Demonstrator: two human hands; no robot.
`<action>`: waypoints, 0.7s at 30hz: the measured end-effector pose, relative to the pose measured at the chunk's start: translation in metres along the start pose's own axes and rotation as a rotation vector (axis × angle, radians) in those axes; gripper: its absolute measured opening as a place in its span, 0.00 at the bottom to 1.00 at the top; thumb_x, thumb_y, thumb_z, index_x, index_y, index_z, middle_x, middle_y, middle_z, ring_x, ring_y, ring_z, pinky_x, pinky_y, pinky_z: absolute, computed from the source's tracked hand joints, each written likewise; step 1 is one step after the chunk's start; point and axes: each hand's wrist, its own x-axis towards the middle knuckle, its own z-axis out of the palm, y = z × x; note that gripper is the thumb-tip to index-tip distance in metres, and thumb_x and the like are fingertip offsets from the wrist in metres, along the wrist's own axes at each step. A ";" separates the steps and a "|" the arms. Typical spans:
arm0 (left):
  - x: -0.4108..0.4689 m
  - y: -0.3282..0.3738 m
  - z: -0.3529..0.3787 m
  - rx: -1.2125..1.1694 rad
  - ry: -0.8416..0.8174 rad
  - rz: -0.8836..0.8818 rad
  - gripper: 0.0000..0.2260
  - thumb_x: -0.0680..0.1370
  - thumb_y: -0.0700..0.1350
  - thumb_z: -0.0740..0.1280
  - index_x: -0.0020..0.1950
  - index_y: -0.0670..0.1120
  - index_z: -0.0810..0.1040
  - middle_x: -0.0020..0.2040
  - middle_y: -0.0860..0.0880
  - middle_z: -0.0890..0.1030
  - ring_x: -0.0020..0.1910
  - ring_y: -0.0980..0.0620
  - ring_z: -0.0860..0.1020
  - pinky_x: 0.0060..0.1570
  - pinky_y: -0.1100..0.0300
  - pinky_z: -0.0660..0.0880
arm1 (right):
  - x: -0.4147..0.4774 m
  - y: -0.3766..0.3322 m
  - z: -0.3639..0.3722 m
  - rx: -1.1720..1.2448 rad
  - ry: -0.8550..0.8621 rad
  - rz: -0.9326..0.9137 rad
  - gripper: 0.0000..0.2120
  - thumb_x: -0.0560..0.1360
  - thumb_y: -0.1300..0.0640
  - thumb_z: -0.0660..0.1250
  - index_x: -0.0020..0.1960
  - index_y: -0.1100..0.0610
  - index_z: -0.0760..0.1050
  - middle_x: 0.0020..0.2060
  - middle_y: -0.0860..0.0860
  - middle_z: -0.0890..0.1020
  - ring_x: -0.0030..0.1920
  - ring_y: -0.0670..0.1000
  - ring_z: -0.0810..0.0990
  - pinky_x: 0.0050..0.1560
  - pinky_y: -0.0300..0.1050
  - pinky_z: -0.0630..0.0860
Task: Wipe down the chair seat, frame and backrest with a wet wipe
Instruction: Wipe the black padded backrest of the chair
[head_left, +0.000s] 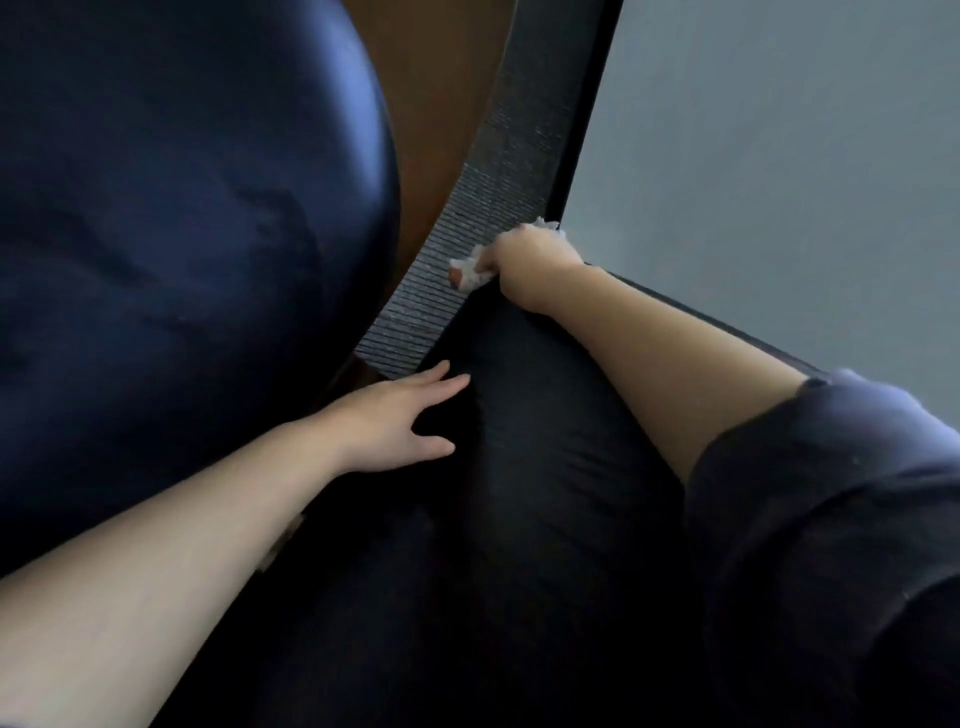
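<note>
A dark blue padded chair seat (182, 234) fills the left of the view. A black backrest cushion (545, 441) runs down the middle. Between them a curved dark ribbed frame arm (493, 171) rises toward the top. My right hand (530, 265) grips a crumpled white wet wipe (470, 270) and presses it against the ribbed arm where it meets the backrest. My left hand (400, 421) rests flat on the backrest cushion below the arm's lower end, its fingers straight and spread.
A brown wooden floor (436, 104) shows between seat and frame arm. A pale grey wall (779, 182) lies to the right behind the chair. My dark rolled sleeve (831, 493) covers the lower right.
</note>
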 end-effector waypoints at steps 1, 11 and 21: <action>0.000 -0.002 0.001 -0.015 0.006 0.008 0.34 0.77 0.55 0.68 0.78 0.63 0.53 0.79 0.60 0.48 0.77 0.57 0.53 0.75 0.60 0.54 | 0.001 -0.007 0.003 -0.015 -0.022 -0.018 0.18 0.77 0.63 0.59 0.64 0.52 0.76 0.61 0.58 0.76 0.63 0.61 0.73 0.60 0.54 0.68; -0.041 -0.056 0.012 -0.132 -0.029 -0.202 0.37 0.77 0.52 0.69 0.80 0.52 0.52 0.80 0.50 0.55 0.77 0.54 0.57 0.73 0.66 0.54 | -0.012 -0.083 0.015 -0.111 -0.180 -0.181 0.16 0.79 0.56 0.58 0.64 0.56 0.75 0.62 0.58 0.77 0.64 0.60 0.73 0.68 0.58 0.63; -0.073 -0.096 0.045 -0.378 -0.231 -0.338 0.36 0.74 0.44 0.74 0.77 0.42 0.61 0.74 0.46 0.68 0.70 0.52 0.71 0.68 0.63 0.66 | -0.027 -0.131 0.039 -0.084 -0.260 -0.261 0.16 0.77 0.61 0.59 0.63 0.57 0.75 0.61 0.59 0.77 0.62 0.61 0.74 0.65 0.54 0.69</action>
